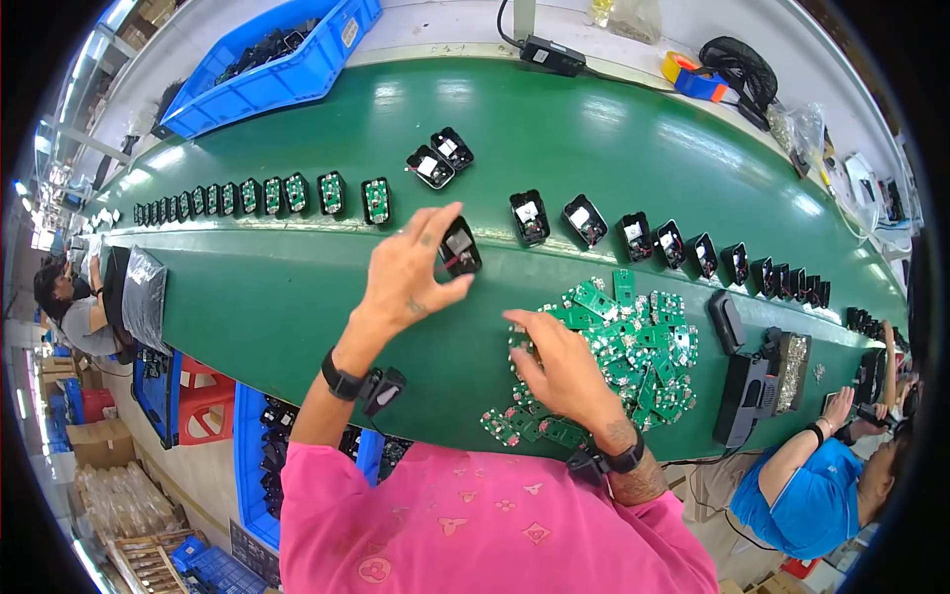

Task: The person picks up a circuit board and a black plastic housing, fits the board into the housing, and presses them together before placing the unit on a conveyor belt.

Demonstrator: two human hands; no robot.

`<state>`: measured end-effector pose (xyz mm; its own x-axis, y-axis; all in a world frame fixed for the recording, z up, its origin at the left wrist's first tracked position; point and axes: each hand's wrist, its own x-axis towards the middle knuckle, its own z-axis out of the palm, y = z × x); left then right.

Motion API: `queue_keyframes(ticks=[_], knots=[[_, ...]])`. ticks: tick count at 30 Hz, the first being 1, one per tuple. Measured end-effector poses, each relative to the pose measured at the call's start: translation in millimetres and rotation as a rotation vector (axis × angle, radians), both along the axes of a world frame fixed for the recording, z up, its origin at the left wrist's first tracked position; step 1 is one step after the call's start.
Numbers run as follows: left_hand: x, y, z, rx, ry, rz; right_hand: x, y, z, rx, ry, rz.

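My left hand (403, 267) has its thumb and fingers around the two ends of a small black plastic housing (460, 249), over the middle of the green table. Dark and reddish wires show inside this housing. My right hand (566, 374) is over the left edge of a heap of green circuit boards (645, 346), fingers stretched out with a gap between thumb and forefinger. I see nothing held in it. Right of the left hand begins a row of open black housings (529, 218) with white parts inside. To its left runs another row, with green boards fitted in the housings (376, 201).
Two housings (432, 166) sit together farther back. A blue crate (267, 69) of black parts stands at the far left. Right of the heap are a black device (744, 401) and a tray of small metal parts (792, 371). Co-workers sit at left and right (811, 495).
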<state>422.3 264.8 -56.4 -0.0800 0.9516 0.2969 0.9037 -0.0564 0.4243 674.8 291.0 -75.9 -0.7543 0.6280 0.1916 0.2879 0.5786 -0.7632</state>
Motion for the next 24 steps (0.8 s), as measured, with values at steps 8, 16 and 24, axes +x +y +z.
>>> queue_keyframes(ticks=[8,16,24], knots=[[48,-24,15,-0.066,0.004,-0.307,-11,19,42,-0.463,-0.15,0.28],[58,-37,-6,-0.201,-0.643,-0.39,18,19,31,-0.938,0.116,0.23],[94,-60,-45,-0.463,-1.863,-0.281,26,15,29,-0.998,0.233,0.273]])
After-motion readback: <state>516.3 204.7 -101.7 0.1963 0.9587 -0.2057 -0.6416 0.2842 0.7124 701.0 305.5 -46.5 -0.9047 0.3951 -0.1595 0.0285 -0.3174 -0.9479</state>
